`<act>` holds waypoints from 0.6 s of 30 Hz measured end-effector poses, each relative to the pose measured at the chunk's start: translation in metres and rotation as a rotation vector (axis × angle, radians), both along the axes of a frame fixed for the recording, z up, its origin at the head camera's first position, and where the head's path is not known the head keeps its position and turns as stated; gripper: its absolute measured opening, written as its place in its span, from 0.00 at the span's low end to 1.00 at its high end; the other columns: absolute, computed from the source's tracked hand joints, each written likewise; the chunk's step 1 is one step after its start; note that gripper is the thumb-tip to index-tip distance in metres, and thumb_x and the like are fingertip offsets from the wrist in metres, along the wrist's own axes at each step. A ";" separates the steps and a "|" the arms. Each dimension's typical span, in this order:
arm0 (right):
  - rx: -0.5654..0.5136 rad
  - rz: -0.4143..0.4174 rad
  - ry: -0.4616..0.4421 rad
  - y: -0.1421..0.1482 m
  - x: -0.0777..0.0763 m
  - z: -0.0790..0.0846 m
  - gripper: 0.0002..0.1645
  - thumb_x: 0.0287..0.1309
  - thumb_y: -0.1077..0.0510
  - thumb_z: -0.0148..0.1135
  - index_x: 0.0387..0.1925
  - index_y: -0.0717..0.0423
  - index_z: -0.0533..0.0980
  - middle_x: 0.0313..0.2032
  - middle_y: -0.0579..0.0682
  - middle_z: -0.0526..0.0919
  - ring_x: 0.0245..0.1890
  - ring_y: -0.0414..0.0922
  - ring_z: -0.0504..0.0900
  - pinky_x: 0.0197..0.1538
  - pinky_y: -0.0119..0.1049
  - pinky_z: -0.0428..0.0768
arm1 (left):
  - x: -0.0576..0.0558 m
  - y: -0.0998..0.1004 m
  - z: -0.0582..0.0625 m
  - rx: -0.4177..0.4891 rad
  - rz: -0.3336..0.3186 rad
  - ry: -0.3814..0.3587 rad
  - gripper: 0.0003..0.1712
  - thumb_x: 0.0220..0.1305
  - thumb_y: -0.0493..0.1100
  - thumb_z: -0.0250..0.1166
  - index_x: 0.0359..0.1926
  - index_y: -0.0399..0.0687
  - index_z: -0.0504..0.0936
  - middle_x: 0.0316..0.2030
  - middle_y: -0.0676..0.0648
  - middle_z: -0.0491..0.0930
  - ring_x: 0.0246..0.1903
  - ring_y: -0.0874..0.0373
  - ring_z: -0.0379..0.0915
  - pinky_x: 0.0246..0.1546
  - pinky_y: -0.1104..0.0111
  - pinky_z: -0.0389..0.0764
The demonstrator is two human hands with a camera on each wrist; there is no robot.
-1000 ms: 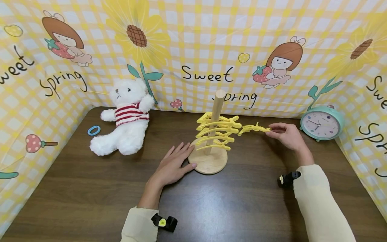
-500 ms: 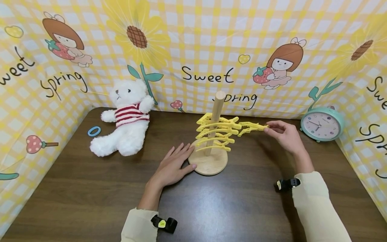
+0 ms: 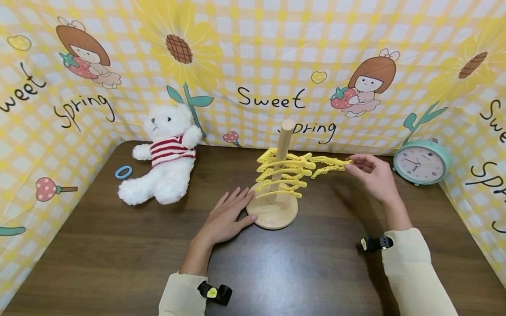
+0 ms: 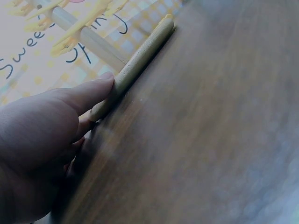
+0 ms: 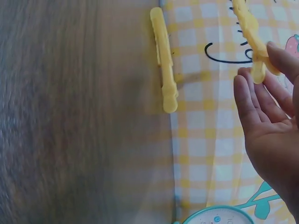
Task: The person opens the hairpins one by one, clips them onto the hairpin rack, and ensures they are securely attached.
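Our right hand pinches a slim yellow plastic clip — likely light, best held by its end; our straight-fingered left hand touches a round wooden base.

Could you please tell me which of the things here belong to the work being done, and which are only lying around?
Seem to belong to the work:
stand, touched by the left grip
yellow clips on the stand
pinched clip in the right grip

Apparently just lying about:
bear
blue ring
clock
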State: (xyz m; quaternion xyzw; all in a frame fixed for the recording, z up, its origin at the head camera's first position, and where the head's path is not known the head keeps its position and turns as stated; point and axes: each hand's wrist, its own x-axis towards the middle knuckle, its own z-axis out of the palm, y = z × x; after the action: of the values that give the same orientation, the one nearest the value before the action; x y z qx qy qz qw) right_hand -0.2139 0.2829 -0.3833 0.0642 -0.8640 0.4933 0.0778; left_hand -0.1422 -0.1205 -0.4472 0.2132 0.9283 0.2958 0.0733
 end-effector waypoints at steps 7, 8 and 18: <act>-0.120 -0.020 0.104 -0.006 0.004 0.005 0.19 0.65 0.62 0.68 0.52 0.70 0.78 0.39 0.34 0.83 0.40 0.29 0.83 0.43 0.20 0.79 | 0.001 0.000 0.001 -0.003 -0.007 0.003 0.41 0.75 0.62 0.56 0.80 0.52 0.56 0.78 0.46 0.54 0.79 0.52 0.39 0.76 0.53 0.35; -0.133 -0.022 0.119 -0.007 0.005 0.006 0.18 0.64 0.63 0.68 0.52 0.71 0.78 0.40 0.35 0.83 0.40 0.29 0.83 0.43 0.20 0.79 | 0.001 0.000 0.002 -0.002 -0.009 0.003 0.42 0.74 0.62 0.57 0.80 0.52 0.56 0.78 0.45 0.54 0.79 0.52 0.39 0.76 0.53 0.35; -0.290 0.012 0.254 -0.023 0.013 0.026 0.15 0.62 0.68 0.68 0.48 0.74 0.79 0.43 0.45 0.87 0.42 0.38 0.84 0.48 0.23 0.80 | 0.002 0.000 0.004 0.007 -0.014 0.007 0.42 0.74 0.62 0.57 0.80 0.51 0.56 0.77 0.44 0.54 0.78 0.50 0.39 0.76 0.52 0.36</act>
State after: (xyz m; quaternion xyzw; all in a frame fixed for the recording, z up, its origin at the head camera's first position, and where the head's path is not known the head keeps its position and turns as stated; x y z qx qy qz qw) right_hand -0.2006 0.2600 -0.3574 0.1191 -0.7666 0.6011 0.1918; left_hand -0.1404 -0.1204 -0.4427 0.2208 0.9260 0.2977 0.0712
